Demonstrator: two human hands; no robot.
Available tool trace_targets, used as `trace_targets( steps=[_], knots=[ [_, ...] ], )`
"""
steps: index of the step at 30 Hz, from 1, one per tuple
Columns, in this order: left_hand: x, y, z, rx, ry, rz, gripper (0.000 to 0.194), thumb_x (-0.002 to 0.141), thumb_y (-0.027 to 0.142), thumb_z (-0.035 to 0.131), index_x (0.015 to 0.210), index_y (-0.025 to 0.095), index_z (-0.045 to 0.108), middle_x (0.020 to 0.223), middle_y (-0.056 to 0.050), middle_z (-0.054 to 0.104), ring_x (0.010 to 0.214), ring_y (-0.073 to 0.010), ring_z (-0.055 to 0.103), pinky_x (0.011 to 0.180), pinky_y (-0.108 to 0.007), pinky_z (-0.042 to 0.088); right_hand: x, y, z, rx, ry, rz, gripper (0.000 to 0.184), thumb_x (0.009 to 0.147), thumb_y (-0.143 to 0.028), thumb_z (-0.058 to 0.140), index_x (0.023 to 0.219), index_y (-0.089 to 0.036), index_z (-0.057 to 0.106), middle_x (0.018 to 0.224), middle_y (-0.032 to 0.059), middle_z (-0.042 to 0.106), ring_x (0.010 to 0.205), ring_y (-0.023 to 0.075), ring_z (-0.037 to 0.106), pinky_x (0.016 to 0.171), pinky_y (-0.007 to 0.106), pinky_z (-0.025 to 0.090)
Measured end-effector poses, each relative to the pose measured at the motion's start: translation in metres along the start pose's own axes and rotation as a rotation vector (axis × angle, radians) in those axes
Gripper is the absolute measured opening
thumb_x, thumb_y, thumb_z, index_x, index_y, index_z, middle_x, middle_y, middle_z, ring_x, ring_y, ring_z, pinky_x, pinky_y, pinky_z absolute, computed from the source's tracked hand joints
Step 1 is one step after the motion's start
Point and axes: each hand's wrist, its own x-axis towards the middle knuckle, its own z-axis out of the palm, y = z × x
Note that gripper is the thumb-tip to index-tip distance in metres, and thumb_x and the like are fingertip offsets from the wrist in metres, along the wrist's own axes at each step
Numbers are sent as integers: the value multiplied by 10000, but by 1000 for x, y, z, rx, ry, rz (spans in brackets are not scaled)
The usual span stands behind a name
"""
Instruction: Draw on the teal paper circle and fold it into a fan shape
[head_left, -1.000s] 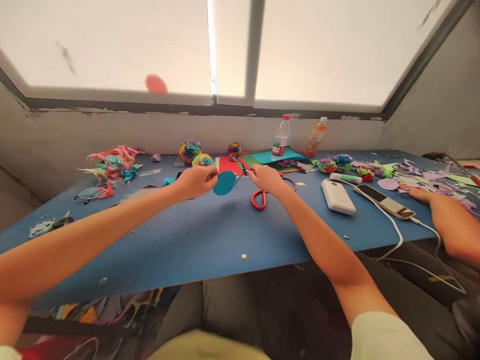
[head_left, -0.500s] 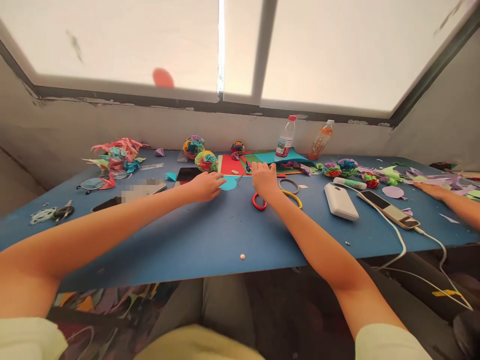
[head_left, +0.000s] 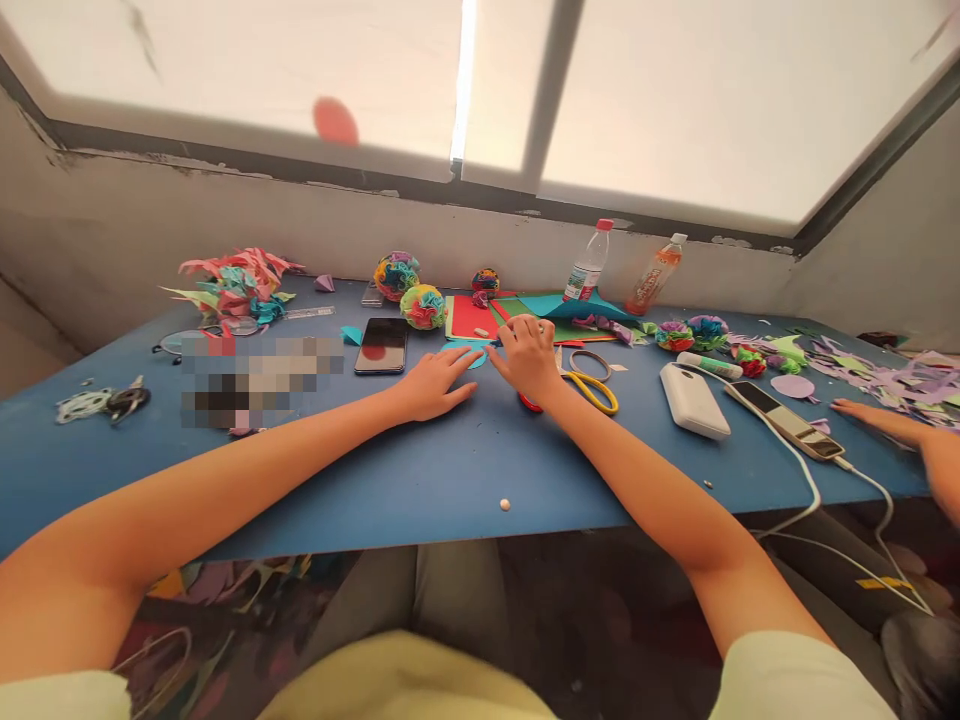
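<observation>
My left hand (head_left: pixel 437 387) lies flat on the table with its fingers stretched toward a light blue paper piece (head_left: pixel 474 358), the fingertips at its edge. My right hand (head_left: pixel 527 355) is closed just to the right of that paper. Its fingers are curled round something small that they mostly hide; a dark blue bit shows by the thumb. Beneath the right wrist, a red loop (head_left: pixel 529 402) partly shows. Yellow-handled scissors (head_left: pixel 596 392) lie right of it, and a grey tape ring (head_left: pixel 591 366) is just behind. Red paper (head_left: pixel 471 318) and green paper lie beyond my hands.
A black phone (head_left: pixel 381 346) lies left of my hand. Pleated paper balls (head_left: pixel 424 307) stand behind it. Two bottles (head_left: pixel 589 262) are at the back. A white power bank (head_left: pixel 694 402) and a cabled device (head_left: pixel 784 420) lie right, near another person's hand (head_left: pixel 881 420).
My left hand has flattened, its fingers spreading at the blue paper. My right hand has tilted down closer to the paper, and the thin tool seen before is now mostly hidden. The view has shifted slightly.
</observation>
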Motion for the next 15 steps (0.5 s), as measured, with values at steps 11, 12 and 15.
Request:
trace_targets(
  steps=[11,12,15],
  knots=[
    [-3,0,-1,39,182,107,520,930,328,381,1404,129,307,1416,-166,423,1299,-283,401,980,-444,362,-4,-13,-5,-21,26,-78,178,883,-238,476,971,-140,595,942,112,626,953,254,453,833,388,218],
    [-3,1,-2,33,204,120,522,931,331,376,1405,125,299,1409,-163,431,1294,-280,405,976,-437,362,-5,-14,-6,-24,23,-87,162,879,-234,480,943,-143,598,916,104,628,939,250,456,827,383,215],
    [-4,4,-5,23,259,162,518,934,337,365,1395,112,299,1378,-163,462,1262,-276,436,967,-423,353,-5,-17,-10,-17,20,-142,142,879,-227,475,901,-162,599,873,78,635,913,233,464,820,369,206]
  ],
)
